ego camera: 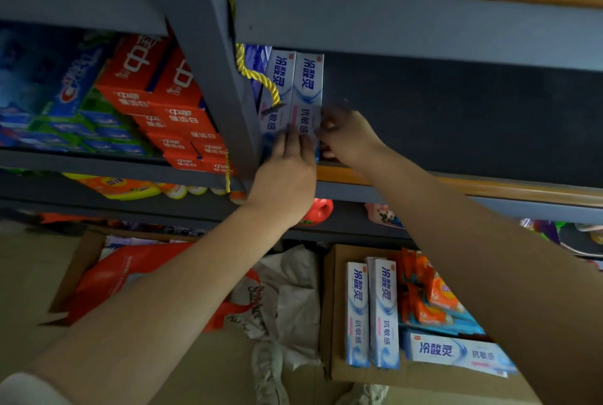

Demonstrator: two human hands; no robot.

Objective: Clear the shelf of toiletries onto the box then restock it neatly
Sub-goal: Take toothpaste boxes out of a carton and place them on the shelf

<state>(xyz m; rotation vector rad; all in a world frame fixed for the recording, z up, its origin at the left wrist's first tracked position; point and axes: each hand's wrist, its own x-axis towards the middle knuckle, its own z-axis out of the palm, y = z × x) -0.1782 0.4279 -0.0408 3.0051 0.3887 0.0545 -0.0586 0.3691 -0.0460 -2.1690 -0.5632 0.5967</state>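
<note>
Restocking looks barely begun: left hand (287, 159) presses flat and right hand (342, 137) pinches toothpaste boxes (306, 91) upright on the shelf (456, 182), more waiting in the cardboard box (332, 323).

Left hand (287, 172) flat against upright white-blue toothpaste cartons (301, 91) on grey metal shelf (424, 190); right hand (342, 137) just beside, fingers curled at carton edge.

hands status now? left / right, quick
Left hand: open, straight fingers pressed flat against the white toothpaste boxes on the shelf.
Right hand: fingers curled at the right edge of the same boxes; appears to grip them.
</note>
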